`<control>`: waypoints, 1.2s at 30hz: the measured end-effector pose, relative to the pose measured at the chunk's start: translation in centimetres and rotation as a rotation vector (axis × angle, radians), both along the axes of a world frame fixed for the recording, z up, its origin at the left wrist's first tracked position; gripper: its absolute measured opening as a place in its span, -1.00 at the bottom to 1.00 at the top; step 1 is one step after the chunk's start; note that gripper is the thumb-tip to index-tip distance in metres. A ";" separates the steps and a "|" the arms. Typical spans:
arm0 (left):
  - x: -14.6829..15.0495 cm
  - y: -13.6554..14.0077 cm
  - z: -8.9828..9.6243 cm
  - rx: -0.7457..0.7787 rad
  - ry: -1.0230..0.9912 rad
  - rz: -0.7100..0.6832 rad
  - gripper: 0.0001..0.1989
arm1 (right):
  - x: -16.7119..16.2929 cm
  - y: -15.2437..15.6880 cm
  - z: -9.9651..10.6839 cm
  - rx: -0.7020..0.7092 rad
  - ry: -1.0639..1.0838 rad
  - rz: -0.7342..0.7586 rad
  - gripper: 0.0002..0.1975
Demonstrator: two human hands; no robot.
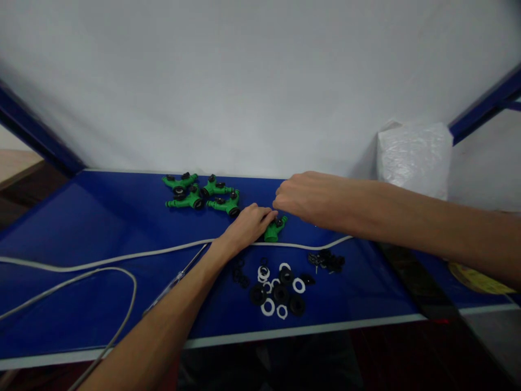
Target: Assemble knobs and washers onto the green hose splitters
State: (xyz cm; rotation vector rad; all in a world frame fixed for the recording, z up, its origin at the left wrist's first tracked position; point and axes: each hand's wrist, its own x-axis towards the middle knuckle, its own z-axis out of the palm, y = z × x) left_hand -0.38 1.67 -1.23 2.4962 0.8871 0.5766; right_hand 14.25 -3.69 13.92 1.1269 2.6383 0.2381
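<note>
My left hand (250, 221) is closed on a green Y-shaped hose splitter (271, 234) that rests on the blue table, close to the white cable. Just to the right and slightly above, my right hand (299, 196) is curled closed beside the splitter's upper end. Whatever its fingers grip is hidden behind the hand. Several other green hose splitters (220, 204) with black valve knobs lie in a group left of my hands. Nearer the front edge are white ring washers (267, 307), black round caps (280, 294), black O-rings (243, 280) and a small pile of black parts (326, 261).
A white cable (154, 251) runs across the blue table (134, 212), and a grey cord (132, 296) loops at the left. A screwdriver (175, 281) lies beside my left forearm. Behind my right forearm stands a plastic-wrapped package (415, 157). Yellow material (476, 279) lies at right.
</note>
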 end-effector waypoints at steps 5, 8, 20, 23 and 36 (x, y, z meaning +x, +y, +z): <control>0.0 -0.1 0.2 0.025 0.030 -0.001 -0.55 | 0.5 0.3 0.2 -0.036 0.087 -0.090 -0.75; 0.0 0.0 0.0 0.031 0.034 -0.003 -0.54 | 1.3 0.7 -0.2 -0.028 0.129 -0.100 -0.79; 0.0 -0.1 0.5 0.011 0.037 -0.015 -0.58 | 3.9 -0.1 -0.2 -0.173 0.110 -0.382 -0.80; 0.1 0.0 0.2 0.023 0.026 -0.022 -0.57 | 6.7 -3.4 -1.7 -0.131 0.359 -0.359 -0.75; -0.1 0.1 0.3 0.169 0.067 -0.060 -0.48 | 11.7 -17.6 -13.0 0.117 0.903 -0.996 -0.64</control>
